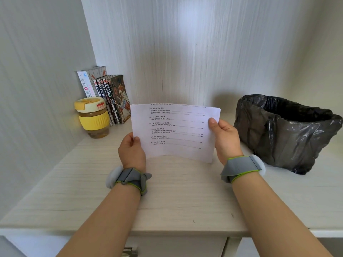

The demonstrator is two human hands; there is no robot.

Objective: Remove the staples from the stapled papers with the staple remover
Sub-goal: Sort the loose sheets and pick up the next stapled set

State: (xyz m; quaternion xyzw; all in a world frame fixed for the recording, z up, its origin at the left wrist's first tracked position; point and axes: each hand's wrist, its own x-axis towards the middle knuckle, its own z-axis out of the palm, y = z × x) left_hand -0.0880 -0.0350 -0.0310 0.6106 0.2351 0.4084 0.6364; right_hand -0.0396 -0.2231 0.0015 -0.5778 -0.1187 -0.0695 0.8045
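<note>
Desk [176, 191] is pale matt woodgrain, and the papers [174, 130] are plain matt white. At 3 o'clock the bin bag [282, 134] is crinkly glossy black plastic; the cup [93, 117] at 9 is clear glass with a ribbed yellow sleeve.

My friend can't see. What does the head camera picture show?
Two hands, left and right, hold printed papers above a pale desk. A yellow-lidded cup and books stand left, a black-lined bin right.

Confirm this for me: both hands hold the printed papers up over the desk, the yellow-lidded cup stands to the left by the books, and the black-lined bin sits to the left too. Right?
Not quite. The head view shows the bin on the right of the desk, not the left. The rest holds: left hand and right hand grip the papers, and the cup stands left by the books.
</note>
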